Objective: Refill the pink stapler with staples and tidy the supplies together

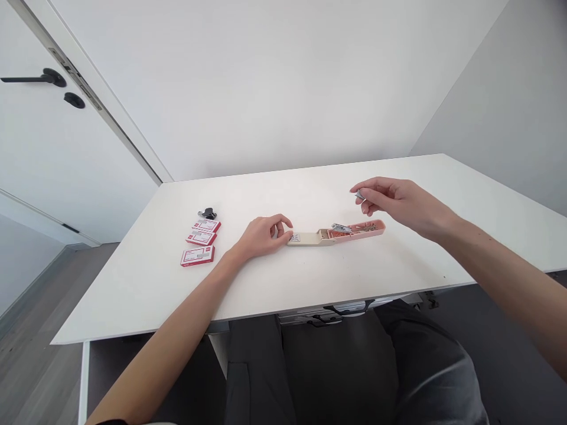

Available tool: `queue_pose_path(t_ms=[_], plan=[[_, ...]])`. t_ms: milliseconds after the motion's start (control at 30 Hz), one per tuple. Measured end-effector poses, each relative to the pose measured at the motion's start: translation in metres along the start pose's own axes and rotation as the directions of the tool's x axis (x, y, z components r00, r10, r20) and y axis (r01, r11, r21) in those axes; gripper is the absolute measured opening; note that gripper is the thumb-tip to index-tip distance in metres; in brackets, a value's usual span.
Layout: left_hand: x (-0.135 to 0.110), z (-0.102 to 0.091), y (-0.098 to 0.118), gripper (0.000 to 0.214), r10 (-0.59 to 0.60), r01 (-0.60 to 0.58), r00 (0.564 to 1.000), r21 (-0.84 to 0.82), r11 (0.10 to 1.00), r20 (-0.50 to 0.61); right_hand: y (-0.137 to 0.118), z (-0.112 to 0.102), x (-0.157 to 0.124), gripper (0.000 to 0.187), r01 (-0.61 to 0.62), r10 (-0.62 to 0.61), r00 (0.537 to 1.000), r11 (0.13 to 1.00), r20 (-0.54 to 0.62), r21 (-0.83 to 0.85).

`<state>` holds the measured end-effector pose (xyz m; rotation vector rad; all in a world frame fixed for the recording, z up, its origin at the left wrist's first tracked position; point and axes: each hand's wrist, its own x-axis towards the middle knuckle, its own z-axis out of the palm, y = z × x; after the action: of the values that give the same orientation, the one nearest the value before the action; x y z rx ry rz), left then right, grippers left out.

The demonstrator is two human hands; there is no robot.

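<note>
A stapler [310, 238] lies unfolded on the desk, its cream base to the left and its pink top half to the right. Inside the pink half, metal parts show, with a silver piece sticking up near the hinge. My left hand [264, 237] is closed on the free end of the cream base, thumb and fingertips against it. Above and to the right of the pink half, my right hand [392, 198] pinches a small silver strip of staples [359, 194] between thumb and fingers. The strip is partly hidden by the fingertips and does not touch the stapler.
Three small red-and-white boxes [198, 255] stand in a column on the left of the white desk [266, 283]. A black binder clip [208, 213] lies behind them. The wall borders the desk's far edge, and a door with a black handle [48, 77] is at the left.
</note>
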<state>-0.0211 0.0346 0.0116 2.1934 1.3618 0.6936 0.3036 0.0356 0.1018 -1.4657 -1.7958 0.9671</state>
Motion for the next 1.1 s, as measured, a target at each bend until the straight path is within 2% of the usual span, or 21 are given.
queue_pose_path(t_ms=[167,400,600,833,933,1100], plan=[[0.000,0.000,0.000,0.022,-0.009,0.009,1.000,0.000,1.000,0.004,0.000,0.002,-0.010,0.047,0.033,-0.032,0.998,0.999,-0.061,0.011],[0.000,0.000,0.001,0.022,-0.010,0.010,1.000,0.012,1.000,0.005,0.006,0.006,-0.022,0.045,0.037,-0.037,0.999,0.991,0.001,-0.128],[-0.001,0.000,0.001,0.022,0.002,-0.002,1.000,0.025,1.000,0.008,0.020,0.014,-0.027,0.034,0.181,-0.194,0.981,0.938,-0.013,-0.295],[-0.001,0.000,0.001,0.021,0.013,-0.013,1.000,0.028,1.000,0.005,0.026,0.025,-0.024,0.040,0.331,-0.348,0.936,0.814,0.055,-0.478],[-0.001,0.000,0.001,0.021,0.011,-0.011,1.000,0.030,0.999,0.005,0.029,0.030,-0.020,0.043,0.367,-0.402,0.915,0.781,0.043,-0.506],[-0.002,0.000,0.001,0.021,0.007,-0.007,1.000,0.030,1.000,0.008,0.034,0.035,-0.016,0.045,0.393,-0.411,0.908,0.772,0.078,-0.499]])
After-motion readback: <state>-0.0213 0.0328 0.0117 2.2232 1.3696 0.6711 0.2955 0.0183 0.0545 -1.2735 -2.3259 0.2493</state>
